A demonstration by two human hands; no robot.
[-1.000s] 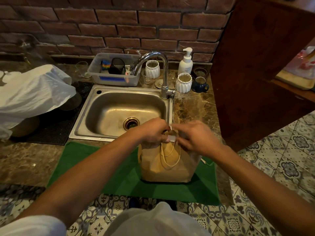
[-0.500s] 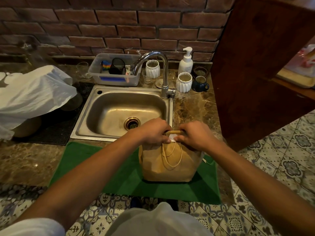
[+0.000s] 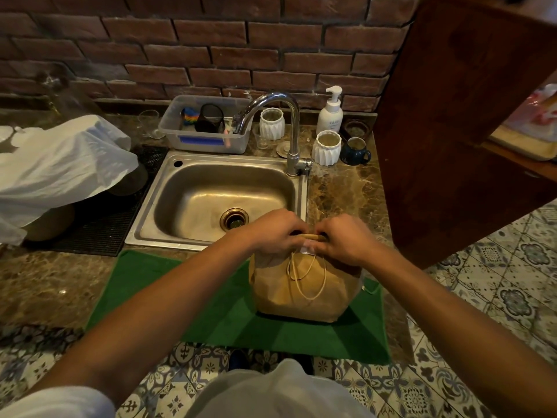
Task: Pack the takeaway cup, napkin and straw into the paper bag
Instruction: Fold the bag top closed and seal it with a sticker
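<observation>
A brown paper bag (image 3: 304,292) stands upright on a green mat (image 3: 187,300) at the counter's front edge, just right of the sink. Its top is folded over into a rolled edge, and a twine handle hangs down its near face. My left hand (image 3: 272,232) and my right hand (image 3: 343,238) pinch that rolled top from either side, fingers curled on it. A small white tag or paper corner shows between my thumbs. The cup, napkin and straw are not visible; the closed bag hides its inside.
The steel sink (image 3: 217,200) with a tall tap (image 3: 286,128) lies behind the bag. Two white ribbed cups (image 3: 327,147), a dark mug (image 3: 355,150), a soap pump (image 3: 331,111) and a plastic tub (image 3: 208,128) line the brick wall. A white plastic bag (image 3: 57,167) lies left. A wooden panel (image 3: 458,116) rises right.
Both hands have drawn closer together on the bag's top, which is now rolled down tighter. The bag itself has stayed where it stood.
</observation>
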